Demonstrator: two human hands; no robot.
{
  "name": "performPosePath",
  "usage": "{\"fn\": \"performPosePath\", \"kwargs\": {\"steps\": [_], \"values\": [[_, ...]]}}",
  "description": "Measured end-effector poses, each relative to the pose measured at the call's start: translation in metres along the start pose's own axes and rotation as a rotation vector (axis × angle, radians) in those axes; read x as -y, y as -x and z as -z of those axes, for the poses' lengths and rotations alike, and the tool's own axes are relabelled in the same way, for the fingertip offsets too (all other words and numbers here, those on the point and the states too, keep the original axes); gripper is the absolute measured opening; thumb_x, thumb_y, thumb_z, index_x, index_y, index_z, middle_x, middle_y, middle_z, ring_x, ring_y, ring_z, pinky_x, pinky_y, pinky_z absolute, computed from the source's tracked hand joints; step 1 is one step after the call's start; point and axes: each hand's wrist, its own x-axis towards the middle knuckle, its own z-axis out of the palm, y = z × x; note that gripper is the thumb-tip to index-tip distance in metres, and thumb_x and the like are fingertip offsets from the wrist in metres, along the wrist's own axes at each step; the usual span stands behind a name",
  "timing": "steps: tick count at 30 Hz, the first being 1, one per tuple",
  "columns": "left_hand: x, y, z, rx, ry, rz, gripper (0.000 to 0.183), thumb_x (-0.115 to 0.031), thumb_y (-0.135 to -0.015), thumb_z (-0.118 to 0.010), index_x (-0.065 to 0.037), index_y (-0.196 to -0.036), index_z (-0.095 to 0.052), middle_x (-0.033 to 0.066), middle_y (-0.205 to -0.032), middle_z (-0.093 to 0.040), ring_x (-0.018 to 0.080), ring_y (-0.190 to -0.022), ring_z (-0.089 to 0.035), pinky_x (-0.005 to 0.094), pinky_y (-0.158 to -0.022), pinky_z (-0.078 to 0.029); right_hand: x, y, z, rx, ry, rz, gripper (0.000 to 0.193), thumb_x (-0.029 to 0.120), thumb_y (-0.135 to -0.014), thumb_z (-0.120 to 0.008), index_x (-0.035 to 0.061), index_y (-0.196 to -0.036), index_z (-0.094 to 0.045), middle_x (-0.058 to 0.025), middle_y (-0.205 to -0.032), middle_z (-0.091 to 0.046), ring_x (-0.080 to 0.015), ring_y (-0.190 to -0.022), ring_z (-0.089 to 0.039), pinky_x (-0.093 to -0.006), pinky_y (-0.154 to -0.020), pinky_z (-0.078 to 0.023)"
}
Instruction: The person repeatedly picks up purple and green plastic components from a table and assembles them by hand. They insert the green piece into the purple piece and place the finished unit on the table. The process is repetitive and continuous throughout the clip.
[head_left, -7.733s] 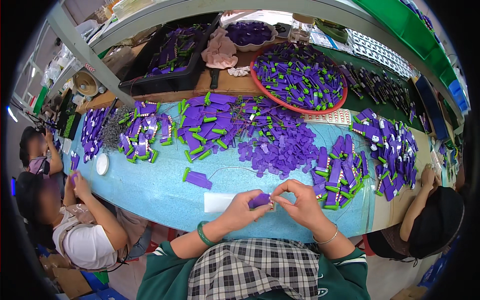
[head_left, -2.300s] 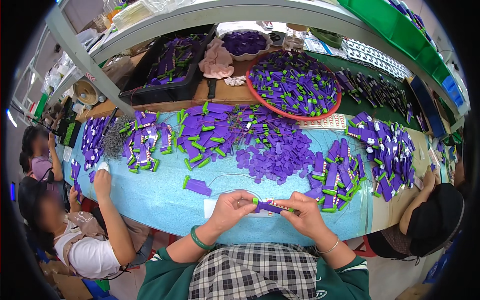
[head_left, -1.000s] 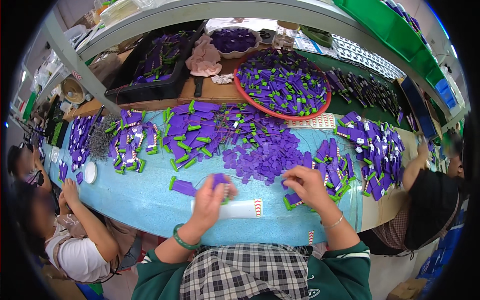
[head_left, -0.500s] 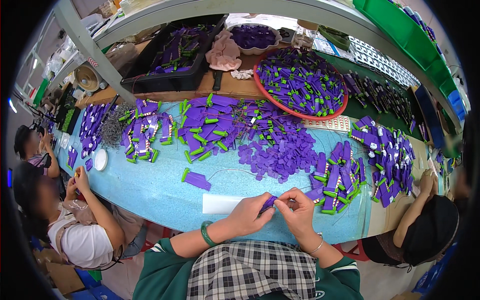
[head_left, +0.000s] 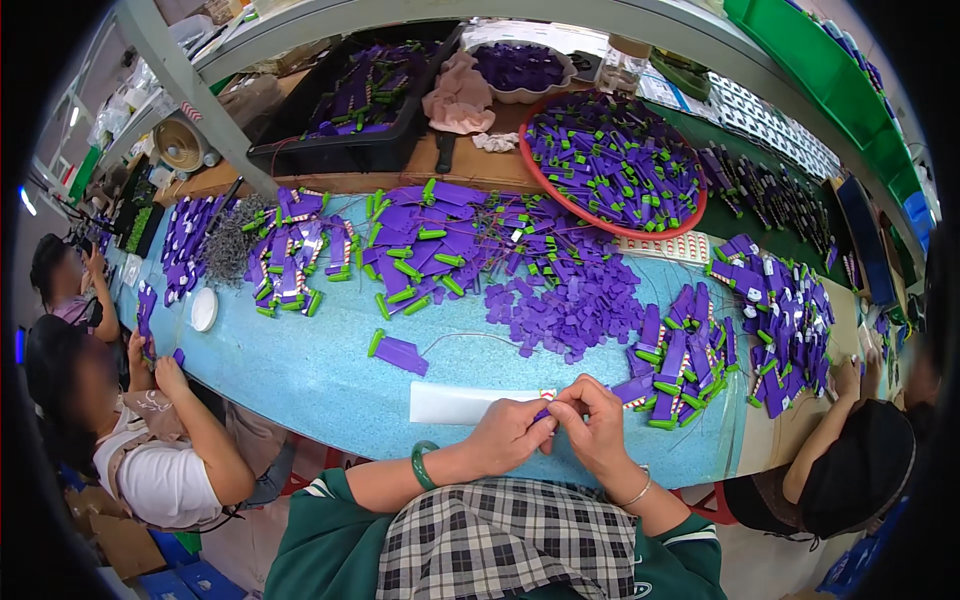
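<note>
Being pinched in the L hand (head_left: 508, 436), thumb & fingers nearly closed, is a purple piece (head_left: 541, 414), mostly covered by fingers & held over the table (head_left: 310, 370). The R hand (head_left: 594, 424) is curled, w/ its thumb & fingertips closed on the same piece; the exact contact is hidden. Just beyond, a white strip (head_left: 455, 403) is laid flat, partly covered by the L hand. Farther out, a lone tab (head_left: 402, 355) is set apart, green end to L. Behind, purple scraps (head_left: 565, 310) are heaped approx. ctr, w/ green-ended pcs (head_left: 680, 362) piled to the R. At the back, a red basin (head_left: 530, 168) is filled w/ similar pcs; a black tray (head_left: 340, 155) is placed to its L.
</note>
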Motion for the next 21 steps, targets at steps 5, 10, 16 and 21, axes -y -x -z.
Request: {"fn": "performPosePath", "kwargs": {"steps": [5, 10, 16, 21], "values": [[-0.004, 0.004, 0.027, -0.025, -0.096, -0.204, 0.027, -0.014, -0.089, -0.058, 0.0, -0.112, -0.055, 0.015, -0.099, -0.065, 0.0256, -0.088, -0.065, 0.0346, -0.078, -0.05, -0.008, -0.018, 0.053, 0.11, 0.051, -0.097, 0.006, 0.007, -0.079, -0.068, 0.0007, -0.079, -0.065, -0.0036, -0.072, -0.061, -0.0103, -0.062, -0.054, -0.0245, -0.057, -0.043], [0.007, 0.043, 0.116, -0.292, -1.096, -0.158, 0.036, -0.003, -0.071, -0.062, -0.002, -0.106, -0.056, 0.0151, -0.109, -0.056, 0.0331, -0.107, -0.053, 0.0429, -0.09, -0.044, 0.006, -0.042, 0.153, -0.083, 0.683, 0.045, 0.009, 0.006, -0.072, -0.071, 0.0026, -0.079, -0.066, -0.0091, -0.074, -0.063, -0.0225, -0.069, -0.059, -0.032, -0.064, -0.046], [0.048, 0.061, 0.131, -0.519, -1.407, -0.132, 0.029, -0.001, -0.068, -0.061, -0.004, -0.097, -0.056, 0.0131, -0.097, -0.056, 0.0303, -0.095, -0.056, 0.0398, -0.075, -0.045, 0.001, -0.021, 0.081, 0.072, 0.832, 0.442, 0.028, 0.012, -0.067, -0.074, 0.0076, -0.093, -0.065, -0.0059, -0.092, -0.062, -0.0256, -0.087, -0.058, -0.0389, -0.071, -0.046], [0.036, 0.063, 0.127, -0.832, -0.791, -0.104, 0.012, 0.001, -0.083, -0.054, -0.002, -0.094, -0.054, 0.0139, -0.091, -0.058, 0.0298, -0.072, -0.059, 0.0359, -0.059, -0.047, -0.01, -0.014, 0.005, 0.162, 0.796, 0.359, 0.021, 0.014, -0.068, -0.074, 0.0084, -0.086, -0.066, -0.004, -0.086, -0.059, -0.0235, -0.083, -0.056, -0.0372, -0.069, -0.045]]}}
